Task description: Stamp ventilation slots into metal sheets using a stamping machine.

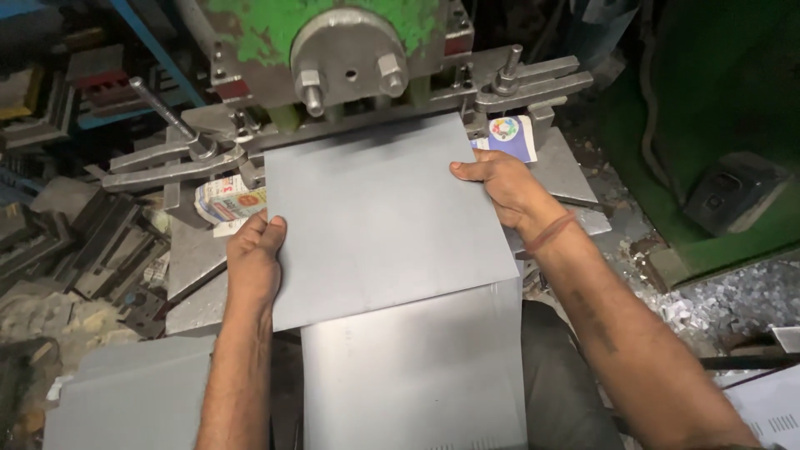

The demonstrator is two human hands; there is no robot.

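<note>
Far left: dark metal blocks and dies (58, 250) are lying in a heap beside the machine bed. A long steel clamp bar (171, 162) with an upright bolt handle is sitting on the left of the press table (196, 258). Just beside it a crumpled printed paper packet (229, 200) is lying on the table, its right end touching or slipping under the sheet edge; cannot tell which.

Left hand (257, 254): gripping the left edge of the grey metal sheet (375, 217). Thumb is lying on top of the sheet, the other fingers are curling under the edge, so the hand is pinching the sheet. Finger spread beneath is hidden.

Sheet: flat, rectangular, slightly turned, resting on the press table with its far edge reaching under the green press head (342, 46). Its near edge is overlapping a second grey sheet (417, 367) lying lower, toward the person.

Right hand (500, 187): holding the right edge of the top sheet near its far corner. Fingers are pressed together and wrapping under the edge, thumb on top. A reddish band is sitting around the wrist.

Right of the hand: a small white and blue printed card (510, 135) is lying under the right clamp bar (533, 79). Far right: metal scrap chips (725, 304) are covering the floor.
</note>
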